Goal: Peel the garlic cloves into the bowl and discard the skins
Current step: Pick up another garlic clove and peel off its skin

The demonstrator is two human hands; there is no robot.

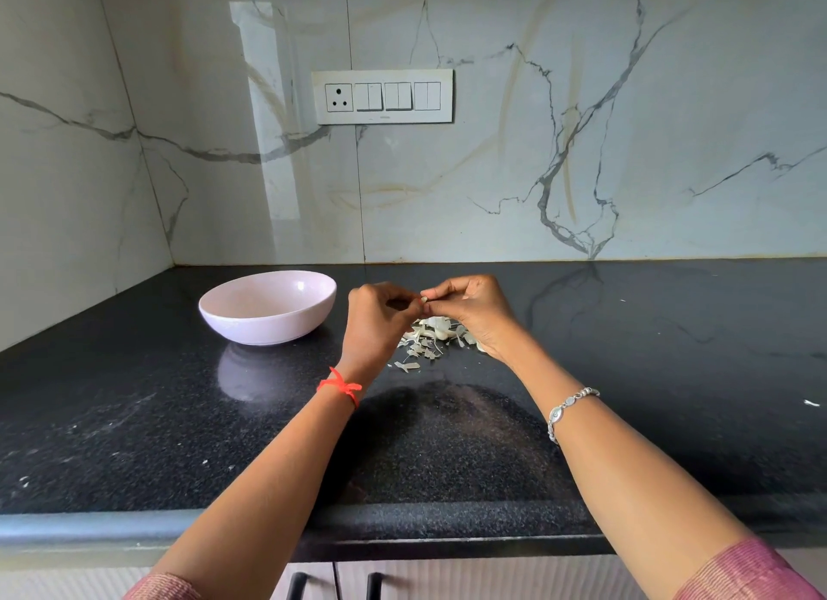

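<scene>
1. Where the veined marble wall (492, 174) meets its far edge, the black speckled worktop (671, 375) runs from left to right and carries everything listed below.
2. A pale pink bowl (268, 326) stands on the worktop, left of both hands and apart from them. Its near rim hides the bottom of its inside.
3. A white switch panel (382, 97) is set in the wall, far beyond the bowl.
4. The left hand (376, 322), with a red thread (341, 387) tied at the wrist, is raised above the worktop. Its fingers (394, 293) are curled and pinch the garlic clove from the left.
5. The right hand (474, 308), with a silver bracelet (568, 409) on the wrist, meets it from the right. Its curled fingers (441, 290) pinch the same clove.
6. A pile of garlic skins (425, 340) lies on the worktop under the hands and is partly hidden by the right one. Whether whole cloves lie among the skins cannot be told.
7. The garlic clove (424, 300), a small pale piece, is held in the air between the two sets of fingertips. It is above the pile and right of the bowl, not over it.
8. One white scrap (811, 403) lies alone at the far right.
</scene>
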